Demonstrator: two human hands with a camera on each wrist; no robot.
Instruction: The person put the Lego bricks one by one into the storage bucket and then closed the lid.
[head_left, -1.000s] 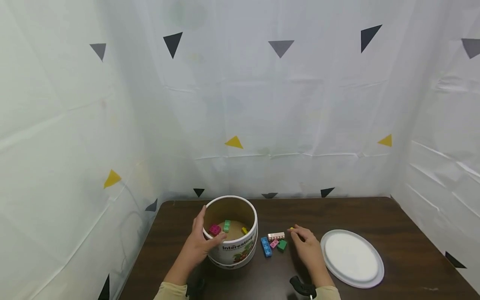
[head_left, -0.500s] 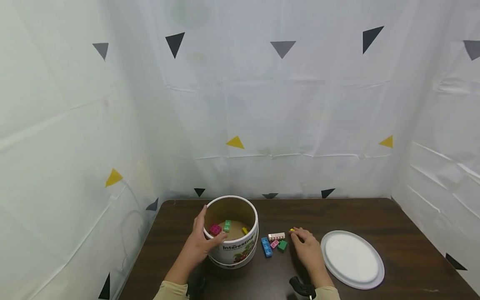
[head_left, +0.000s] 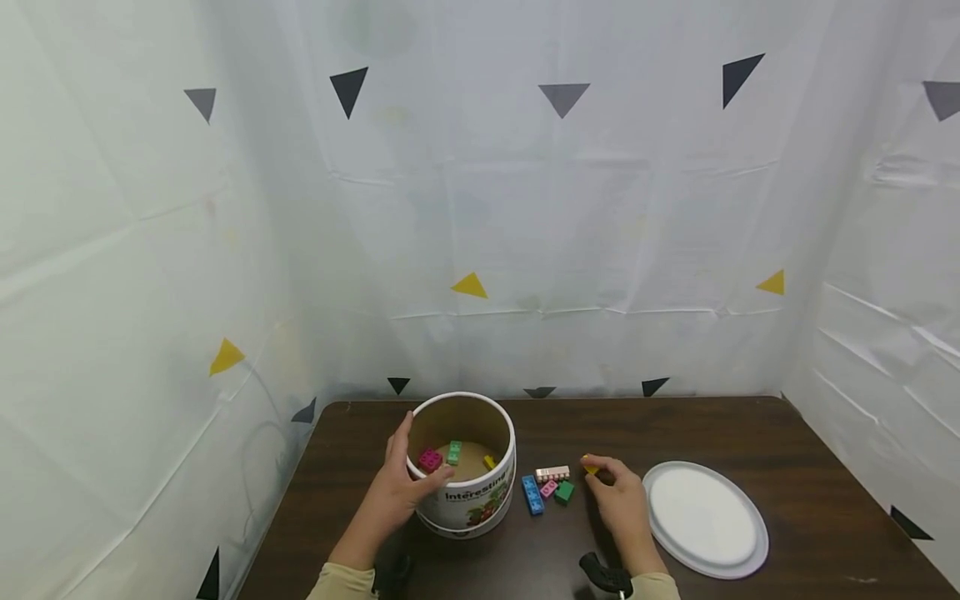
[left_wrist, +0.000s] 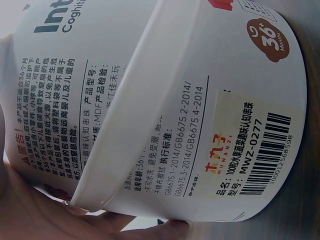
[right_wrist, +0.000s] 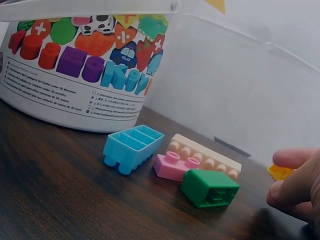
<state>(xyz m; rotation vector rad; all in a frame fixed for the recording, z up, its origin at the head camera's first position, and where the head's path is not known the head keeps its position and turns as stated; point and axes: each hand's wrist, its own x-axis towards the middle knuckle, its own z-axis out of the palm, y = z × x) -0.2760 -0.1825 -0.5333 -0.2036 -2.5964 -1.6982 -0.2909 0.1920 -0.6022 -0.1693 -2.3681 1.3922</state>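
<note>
My left hand [head_left: 397,483] grips the near-left rim of a white bucket [head_left: 478,504], its thumb over the edge and fingers along the outside. In the left wrist view, the printed bucket wall [left_wrist: 200,165] fills the picture. Inside the bucket lie a magenta brick [head_left: 430,459], a light green brick [head_left: 454,452] and a yellow brick [head_left: 489,462]. Between thumb and fingers, my right hand [head_left: 621,498] pinches another yellow brick [head_left: 591,468], partly hidden by the fingers. Left of it on the table are a blue brick [right_wrist: 132,147], a pink brick [right_wrist: 176,167], a green brick [right_wrist: 210,187] and a cream brick [right_wrist: 207,155].
A round white lid [head_left: 705,517] lies on the brown wooden table [head_left: 825,517], to the right of my right hand. White sheeting [head_left: 555,217] with printed triangles stands behind the table and along both sides.
The yellow brick in my right fingers shows more now, and the right hand has shifted very slightly. My left hand and the bucket stay put.
</note>
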